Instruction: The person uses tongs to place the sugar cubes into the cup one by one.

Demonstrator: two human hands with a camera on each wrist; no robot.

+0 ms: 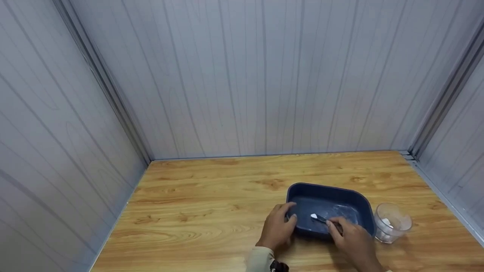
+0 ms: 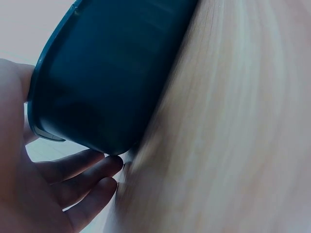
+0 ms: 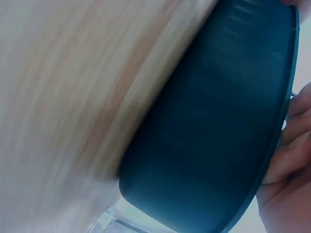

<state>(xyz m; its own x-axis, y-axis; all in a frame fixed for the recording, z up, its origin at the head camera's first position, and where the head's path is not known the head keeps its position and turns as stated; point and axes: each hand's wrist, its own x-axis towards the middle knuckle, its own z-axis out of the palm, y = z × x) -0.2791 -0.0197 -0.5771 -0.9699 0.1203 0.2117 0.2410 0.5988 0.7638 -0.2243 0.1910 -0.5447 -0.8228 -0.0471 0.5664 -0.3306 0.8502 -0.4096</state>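
Observation:
A dark blue rectangular tub (image 1: 325, 190) with rounded corners sits on the table, pale smears on its inner floor. My left hand (image 1: 278, 226) grips its left end; in the left wrist view the fingers (image 2: 90, 187) curve along the outside by the corner. Over the tub, my right hand (image 1: 355, 240) pinches a slim dark tool (image 1: 320, 218) with a white tip or white bit at its end; whether it is a spoon or a brush is unclear. In the right wrist view the tub's wall (image 3: 204, 121) hides the tool.
A clear glass (image 1: 393, 223) with white lumps inside stands close against the tub's right end. The wood-grain table (image 1: 196, 211) extends to the left and behind the tub. Pale panel walls (image 1: 245, 75) rise at the back and both sides.

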